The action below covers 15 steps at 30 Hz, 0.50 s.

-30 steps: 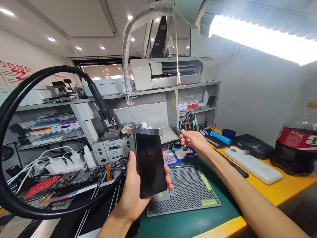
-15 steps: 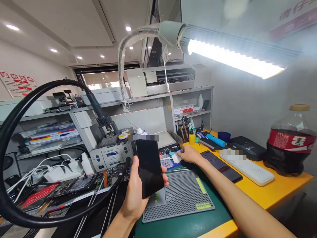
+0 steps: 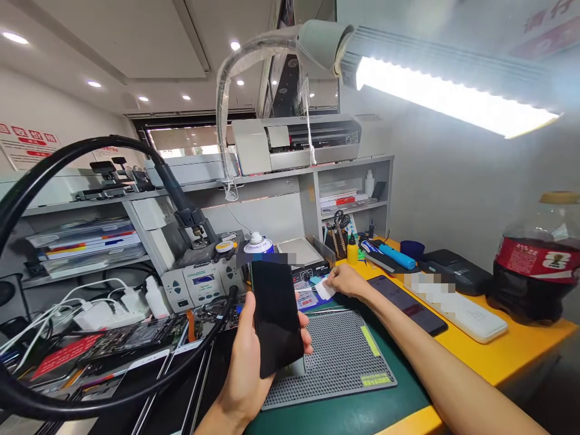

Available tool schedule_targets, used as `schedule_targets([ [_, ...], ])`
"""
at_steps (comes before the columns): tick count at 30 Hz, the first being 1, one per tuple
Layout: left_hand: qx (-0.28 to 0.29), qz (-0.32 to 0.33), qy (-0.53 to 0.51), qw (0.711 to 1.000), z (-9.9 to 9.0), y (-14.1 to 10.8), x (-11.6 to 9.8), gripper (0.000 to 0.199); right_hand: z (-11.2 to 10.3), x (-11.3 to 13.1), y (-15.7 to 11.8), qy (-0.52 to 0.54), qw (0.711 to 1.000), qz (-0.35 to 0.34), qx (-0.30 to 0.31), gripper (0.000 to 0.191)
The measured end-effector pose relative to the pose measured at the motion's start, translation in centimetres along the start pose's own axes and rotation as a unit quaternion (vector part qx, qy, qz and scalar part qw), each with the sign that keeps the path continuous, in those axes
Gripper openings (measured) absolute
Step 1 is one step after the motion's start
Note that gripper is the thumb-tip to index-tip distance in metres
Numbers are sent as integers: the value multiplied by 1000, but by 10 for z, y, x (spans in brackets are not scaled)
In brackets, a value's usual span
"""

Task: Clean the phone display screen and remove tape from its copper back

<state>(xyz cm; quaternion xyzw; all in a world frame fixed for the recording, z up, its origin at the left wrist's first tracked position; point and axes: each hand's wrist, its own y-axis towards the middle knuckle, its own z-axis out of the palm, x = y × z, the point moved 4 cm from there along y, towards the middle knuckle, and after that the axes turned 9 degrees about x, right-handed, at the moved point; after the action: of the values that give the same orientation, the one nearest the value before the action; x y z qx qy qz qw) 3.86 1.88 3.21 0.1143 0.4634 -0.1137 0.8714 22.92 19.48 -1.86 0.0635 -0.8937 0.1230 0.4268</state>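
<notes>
A black smartphone (image 3: 276,320) with a dark screen is upright in my left hand (image 3: 249,356), thumb along one edge and fingertips curled round the other. Farther back, my right hand (image 3: 348,281) pinches a small white wipe (image 3: 323,289), soft or papery in look. Below the wipe lies a blue and white printed packet (image 3: 307,300), partly covered. A grey perforated mat (image 3: 344,356) lies on the green work mat (image 3: 408,393) under both arms.
A black hose (image 3: 77,145) arches over phone parts on the left. The lit lamp (image 3: 453,96) hangs above. To the right lie another phone (image 3: 403,302), a white power strip (image 3: 471,314) and a cola bottle (image 3: 534,266). A soldering station (image 3: 203,284) stands behind.
The view has shifted slightly. More of the white wipe shows at my right fingertips, and the spray can behind the phone is more exposed. Both hands keep their holds.
</notes>
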Motion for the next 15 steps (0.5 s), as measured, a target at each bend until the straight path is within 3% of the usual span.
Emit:
schedule_targets([
  [6, -3, 17, -18, 1000, -4, -1, -1, 60, -22, 23, -24, 117, 990, -38, -63, 30],
  [8, -6, 21, -15, 1000, -6, -2, -1, 60, -33, 36, -47, 160, 981, -67, -91, 27],
  [10, -14, 21, -10, 1000, -9, -2, -1, 61, -30, 49, -79, 202, 968, -105, -101, 25],
  [12, -26, 8, -10, 1000, -11, -2, 1, 60, -3, 59, -116, 242, 957, -146, -64, 23],
  [14, -45, -1, -12, 999, -11, -2, 3, 57, 47, 63, -151, 268, 948, -170, 13, 25],
  [15, -50, -3, -13, 999, -10, -2, 3, 56, 80, 65, -168, 286, 935, -186, 95, 25],
])
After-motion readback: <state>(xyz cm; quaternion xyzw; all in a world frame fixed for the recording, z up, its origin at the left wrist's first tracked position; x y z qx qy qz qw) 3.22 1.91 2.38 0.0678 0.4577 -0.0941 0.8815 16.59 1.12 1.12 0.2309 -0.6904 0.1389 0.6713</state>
